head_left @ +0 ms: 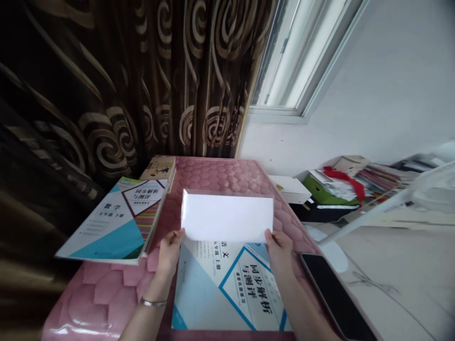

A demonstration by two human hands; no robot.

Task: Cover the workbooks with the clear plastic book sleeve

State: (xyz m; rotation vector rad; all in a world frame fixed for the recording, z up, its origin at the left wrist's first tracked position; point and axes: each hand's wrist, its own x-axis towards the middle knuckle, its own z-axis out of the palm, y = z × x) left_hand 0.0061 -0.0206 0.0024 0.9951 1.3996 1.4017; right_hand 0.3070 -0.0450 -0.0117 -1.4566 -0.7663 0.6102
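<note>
A white rectangular sheet (227, 217), with a strip of clear plastic showing along its top and left edges, is held up over the table. My left hand (170, 248) pinches its lower left corner, and my right hand (279, 248) pinches the lower right one. Beneath it lies a light-blue and white workbook (209, 298) with Chinese print on its cover; the sheet hides the book's far end. Whether the plastic is a sleeve around the sheet, I cannot tell.
Left on the pink quilted tabletop (220, 173) is a stack of workbooks (113, 222), with a brown book (159, 168) behind. A black phone (334, 293) lies at the right edge. A patterned curtain (142, 85) hangs behind. Right are a white box (291, 188) and piled papers (384, 177).
</note>
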